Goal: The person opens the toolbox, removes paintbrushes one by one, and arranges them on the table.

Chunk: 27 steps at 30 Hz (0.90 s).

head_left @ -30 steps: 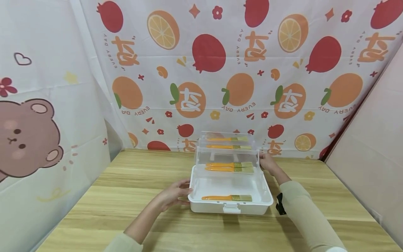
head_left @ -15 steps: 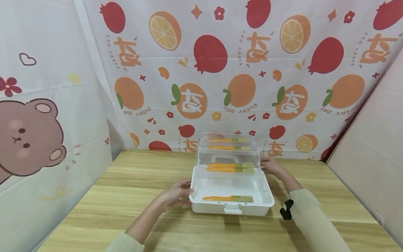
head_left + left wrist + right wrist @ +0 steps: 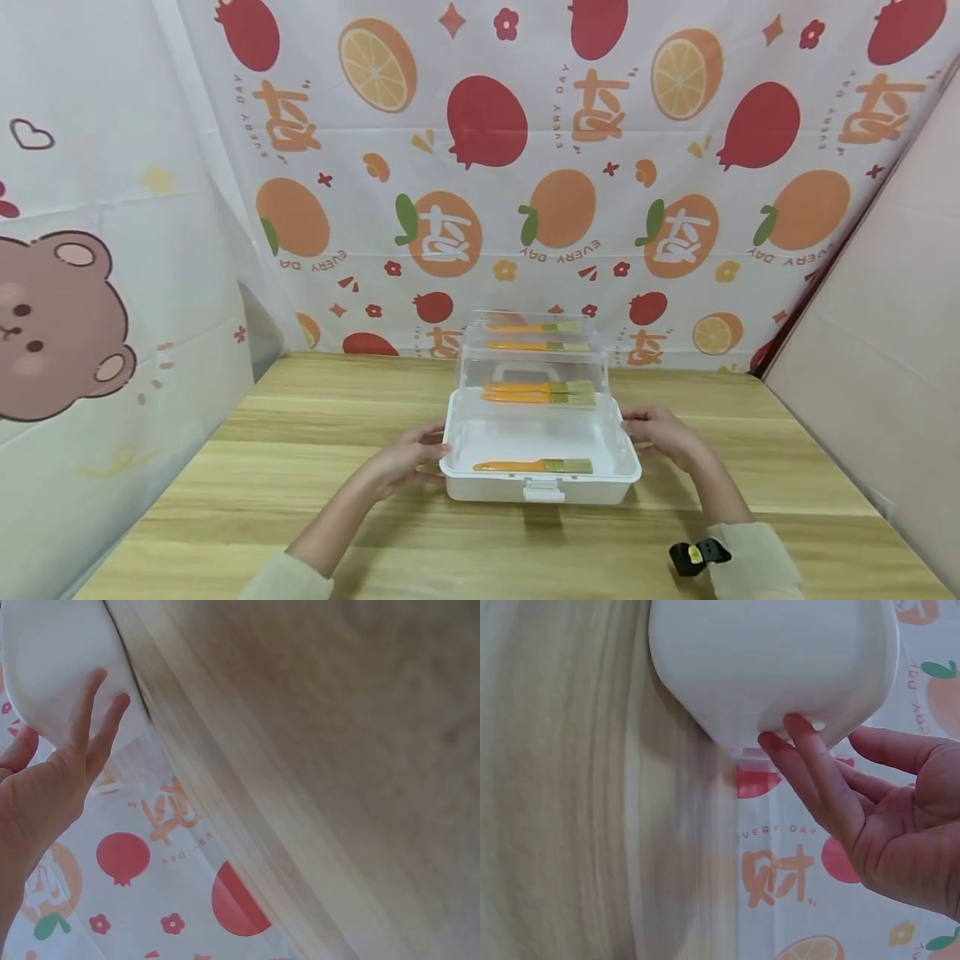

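Note:
A white storage box (image 3: 468, 487) stands on the table with its clear top (image 3: 536, 367) raised at the back. Inside its base, near the front wall, lies an orange-handled paintbrush (image 3: 510, 467). Two more paintbrushes (image 3: 517, 392) lie side by side behind it, and others show higher up in the clear tiers. My left hand (image 3: 408, 454) holds the box's left side, thumb over the rim and fingers extended along the outer wall (image 3: 60, 645). On the opposite side, my right hand (image 3: 667, 435) touches the wall (image 3: 772, 652) with its fingertips, thumb near the rim edge.
The wooden table (image 3: 315, 450) reaches back to a fruit-print cloth (image 3: 622, 208). A cloth with a bear print (image 3: 60, 333) hangs at the left, and a pale panel (image 3: 885, 350) stands at the right. A white latch (image 3: 543, 490) sits on the box's front.
My right hand has come forward from the box's back right corner to the middle of its right side. The left hand keeps its place on the box. The view has shifted slightly.

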Each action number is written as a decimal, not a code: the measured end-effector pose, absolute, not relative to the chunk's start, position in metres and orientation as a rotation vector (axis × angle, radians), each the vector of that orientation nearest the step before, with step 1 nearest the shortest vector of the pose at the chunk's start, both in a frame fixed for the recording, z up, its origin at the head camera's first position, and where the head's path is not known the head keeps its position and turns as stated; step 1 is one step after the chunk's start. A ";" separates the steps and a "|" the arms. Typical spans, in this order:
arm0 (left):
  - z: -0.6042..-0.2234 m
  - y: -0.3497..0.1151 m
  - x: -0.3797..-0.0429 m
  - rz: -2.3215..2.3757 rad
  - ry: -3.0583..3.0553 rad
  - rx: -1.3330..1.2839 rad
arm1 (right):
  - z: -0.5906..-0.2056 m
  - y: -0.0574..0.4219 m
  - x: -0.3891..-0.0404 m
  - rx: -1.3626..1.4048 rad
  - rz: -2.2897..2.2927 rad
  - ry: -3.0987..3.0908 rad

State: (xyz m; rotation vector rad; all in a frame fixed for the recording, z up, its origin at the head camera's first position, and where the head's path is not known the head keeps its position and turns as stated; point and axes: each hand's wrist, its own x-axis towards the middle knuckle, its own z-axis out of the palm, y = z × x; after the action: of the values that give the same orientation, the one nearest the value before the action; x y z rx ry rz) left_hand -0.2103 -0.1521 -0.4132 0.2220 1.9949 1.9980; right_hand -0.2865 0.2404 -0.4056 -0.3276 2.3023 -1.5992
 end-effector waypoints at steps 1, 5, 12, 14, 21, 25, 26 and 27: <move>-0.413 -0.153 -0.210 1.998 1.994 0.222 | -0.406 0.240 -0.284 -0.333 -1.605 2.300; -0.414 -0.154 -0.209 1.997 1.989 0.227 | -0.406 0.237 -0.276 -0.331 -1.625 2.304; -0.415 -0.156 -0.208 1.989 1.971 0.249 | -0.407 0.237 -0.270 -0.319 -1.629 2.294; -0.414 -0.157 -0.208 1.983 1.976 0.248 | -0.406 0.237 -0.270 -0.345 -1.612 2.281; -0.412 -0.156 -0.213 1.980 1.984 0.249 | -0.402 0.238 -0.269 -0.350 -1.609 2.276; -0.412 -0.152 -0.213 1.976 2.017 0.221 | -0.403 0.240 -0.269 -0.332 -1.611 2.282; -0.412 -0.151 -0.212 1.972 2.035 0.211 | -0.403 0.240 -0.269 -0.331 -1.614 2.280; -0.411 -0.150 -0.211 1.968 2.059 0.200 | -0.404 0.240 -0.269 -0.331 -1.616 2.278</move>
State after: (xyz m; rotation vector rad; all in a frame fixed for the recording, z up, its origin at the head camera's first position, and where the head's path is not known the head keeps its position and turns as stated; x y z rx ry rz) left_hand -0.2113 -0.1503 -0.4114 0.2002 2.0586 1.9682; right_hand -0.2694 0.2401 -0.4036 -0.3312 2.2777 -1.6158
